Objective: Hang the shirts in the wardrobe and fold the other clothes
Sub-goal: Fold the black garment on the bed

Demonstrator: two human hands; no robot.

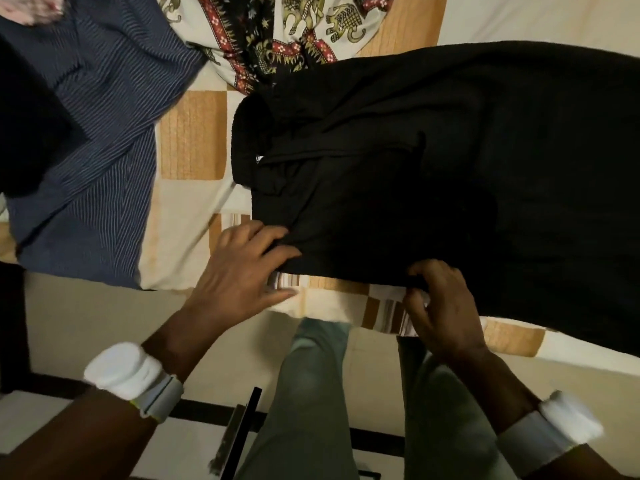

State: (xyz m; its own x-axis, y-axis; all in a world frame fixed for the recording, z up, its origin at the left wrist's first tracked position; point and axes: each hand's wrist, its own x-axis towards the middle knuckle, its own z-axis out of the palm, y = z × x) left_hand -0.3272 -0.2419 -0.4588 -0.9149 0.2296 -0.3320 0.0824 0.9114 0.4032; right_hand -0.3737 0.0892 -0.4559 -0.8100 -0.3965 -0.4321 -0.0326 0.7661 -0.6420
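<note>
A black garment, perhaps trousers though its dark folds hide the detail, lies spread across the checked bedsheet. Beside it lies a blue striped shirt. The left hand grips its near corner; the right hand pinches its near hem.

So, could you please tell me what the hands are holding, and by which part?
Both hold the black garment by its near edge: the left hand grips the corner, and the right hand pinches the hem further along.
</note>
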